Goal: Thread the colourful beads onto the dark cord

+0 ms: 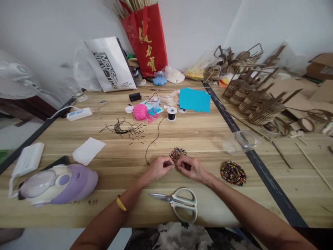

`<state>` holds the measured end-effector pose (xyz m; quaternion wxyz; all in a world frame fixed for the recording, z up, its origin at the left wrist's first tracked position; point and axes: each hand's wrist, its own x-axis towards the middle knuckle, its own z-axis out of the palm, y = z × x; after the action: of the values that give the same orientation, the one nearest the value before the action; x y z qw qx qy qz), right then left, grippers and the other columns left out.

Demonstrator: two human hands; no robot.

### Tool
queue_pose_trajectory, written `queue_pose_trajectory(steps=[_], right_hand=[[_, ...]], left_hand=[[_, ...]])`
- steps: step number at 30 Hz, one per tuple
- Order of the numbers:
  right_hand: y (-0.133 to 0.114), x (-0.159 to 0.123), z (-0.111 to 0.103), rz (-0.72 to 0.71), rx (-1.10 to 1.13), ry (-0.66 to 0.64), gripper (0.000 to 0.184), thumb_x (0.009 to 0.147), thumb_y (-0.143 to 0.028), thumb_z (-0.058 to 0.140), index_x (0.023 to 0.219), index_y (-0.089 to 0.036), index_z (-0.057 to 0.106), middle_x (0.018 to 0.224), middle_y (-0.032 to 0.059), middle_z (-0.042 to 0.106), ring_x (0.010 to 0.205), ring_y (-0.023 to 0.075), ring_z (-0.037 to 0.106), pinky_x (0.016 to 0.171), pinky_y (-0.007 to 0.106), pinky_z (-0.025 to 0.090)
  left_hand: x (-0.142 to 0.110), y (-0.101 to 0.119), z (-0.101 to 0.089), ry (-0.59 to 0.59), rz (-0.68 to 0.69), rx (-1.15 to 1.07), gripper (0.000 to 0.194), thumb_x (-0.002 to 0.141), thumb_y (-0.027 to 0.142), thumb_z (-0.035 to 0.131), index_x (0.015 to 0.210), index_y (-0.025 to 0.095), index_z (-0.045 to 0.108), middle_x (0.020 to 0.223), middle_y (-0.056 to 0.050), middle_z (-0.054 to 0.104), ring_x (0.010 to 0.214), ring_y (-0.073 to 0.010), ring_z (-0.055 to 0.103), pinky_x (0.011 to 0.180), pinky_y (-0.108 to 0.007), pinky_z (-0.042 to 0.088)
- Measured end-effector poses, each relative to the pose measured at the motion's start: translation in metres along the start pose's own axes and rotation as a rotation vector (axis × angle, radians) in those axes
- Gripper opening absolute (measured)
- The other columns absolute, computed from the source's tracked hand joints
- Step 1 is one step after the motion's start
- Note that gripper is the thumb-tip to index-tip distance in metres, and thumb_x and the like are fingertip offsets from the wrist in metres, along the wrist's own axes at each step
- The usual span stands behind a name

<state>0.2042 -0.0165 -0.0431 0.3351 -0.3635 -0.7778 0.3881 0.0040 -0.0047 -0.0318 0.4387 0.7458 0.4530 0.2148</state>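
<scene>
My left hand [160, 166] and my right hand [191, 168] meet over the table, thumbs and forefingers pinched, fingertips almost touching. A thin black cord [155, 140] runs from a white spool [171, 114] down to my left hand, and a short dark bit of it shows between the two pinches. Whether a bead is on it is too small to tell. Just beyond my fingertips lies a small heap of multicoloured beads [178, 152]. A coil of strung beads [233, 173] rests right of my right hand. Scissors [173, 203] with pale handles lie in front of me, blades slightly apart.
Cut black cords [122, 127] and short scraps lie behind on the left, near pink yarn [140, 111]. Blue sheets [194, 100] are farther back. At left sits a purple-and-white device [62, 184]. Small woven baskets [260, 109] stand at right beyond a clear wire coil [246, 139].
</scene>
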Motion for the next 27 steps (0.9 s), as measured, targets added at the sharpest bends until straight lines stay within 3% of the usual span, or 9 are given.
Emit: queue_pose_trajectory(steps=[27], right_hand=[[0.0031, -0.0017, -0.0011, 0.042, 0.026, 0.018, 0.005, 0.082, -0.020, 0.057, 0.080, -0.015, 0.060, 0.067, 0.0004, 0.055, 0.053, 0.0086, 0.044, 0.048, 0.019, 0.034]], left_hand=[[0.0029, -0.0007, 0.0000, -0.015, -0.019, 0.002, 0.011, 0.075, 0.019, 0.059, 0.077, 0.013, 0.068, 0.068, -0.001, 0.064, 0.062, -0.0113, 0.053, 0.059, -0.020, 0.040]])
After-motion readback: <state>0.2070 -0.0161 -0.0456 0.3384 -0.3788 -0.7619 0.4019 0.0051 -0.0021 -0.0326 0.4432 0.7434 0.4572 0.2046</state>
